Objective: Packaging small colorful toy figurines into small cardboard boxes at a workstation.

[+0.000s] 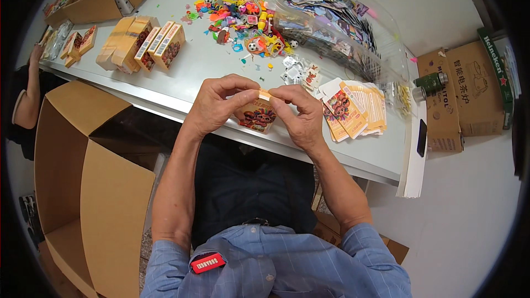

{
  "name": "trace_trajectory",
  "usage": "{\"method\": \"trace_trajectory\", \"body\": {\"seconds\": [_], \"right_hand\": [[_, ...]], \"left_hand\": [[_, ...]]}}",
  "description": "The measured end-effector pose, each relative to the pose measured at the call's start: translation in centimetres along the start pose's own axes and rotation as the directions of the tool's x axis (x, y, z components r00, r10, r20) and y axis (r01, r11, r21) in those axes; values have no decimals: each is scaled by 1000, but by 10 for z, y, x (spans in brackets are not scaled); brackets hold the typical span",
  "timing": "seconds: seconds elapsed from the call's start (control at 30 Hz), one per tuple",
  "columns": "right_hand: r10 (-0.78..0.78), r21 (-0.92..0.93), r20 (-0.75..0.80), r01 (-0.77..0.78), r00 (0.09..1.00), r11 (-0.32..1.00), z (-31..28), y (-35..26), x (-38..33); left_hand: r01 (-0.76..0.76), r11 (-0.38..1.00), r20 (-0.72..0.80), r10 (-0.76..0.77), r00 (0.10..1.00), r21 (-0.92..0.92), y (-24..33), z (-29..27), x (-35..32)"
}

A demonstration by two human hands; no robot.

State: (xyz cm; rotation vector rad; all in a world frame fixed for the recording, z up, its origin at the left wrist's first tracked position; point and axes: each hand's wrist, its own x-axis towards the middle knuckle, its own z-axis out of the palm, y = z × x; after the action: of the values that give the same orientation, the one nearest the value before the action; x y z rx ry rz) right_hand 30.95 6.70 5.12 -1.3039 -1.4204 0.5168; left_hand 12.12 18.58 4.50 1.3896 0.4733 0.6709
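Note:
Between my hands, near the table's front edge, is a small orange printed box (256, 118) with cartoon figures on its face. My left hand (222, 102) grips its upper left side, thumb and fingers closed at the top. On the other side, my right hand (300, 113) pinches the top edge by a pale flap (265, 95). The box's underside is out of sight. To the right of my right hand lies a fanned stack of flat orange printed cartons (353, 111). Small white printed pieces (301, 72) lie just beyond my fingers.
Colourful small toys (245, 19) are heaped mid-table. A clear plastic bin (337, 27) holds many packets. Orange boxes (160, 47) stand left. A big open carton (88, 187) sits at lower left; brown cartons (464, 91) stand right. Another person's arm (30, 91) shows far left.

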Motion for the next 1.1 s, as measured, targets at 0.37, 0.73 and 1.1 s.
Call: {"method": "trace_trajectory", "body": {"seconds": [0.37,0.73,1.1], "right_hand": [[283,153,1,-280,959,948,-3,-5,4],[-179,-99,14,180,984,979,-5,10,-4],[240,232,-55,-221,969,947,1,21,-8]], "left_hand": [[99,993,-48,-95,994,70,13,8,3],[-137,983,46,133,990,119,-5,1,-2],[30,961,-175,19,984,273,-8,24,-23]]}}
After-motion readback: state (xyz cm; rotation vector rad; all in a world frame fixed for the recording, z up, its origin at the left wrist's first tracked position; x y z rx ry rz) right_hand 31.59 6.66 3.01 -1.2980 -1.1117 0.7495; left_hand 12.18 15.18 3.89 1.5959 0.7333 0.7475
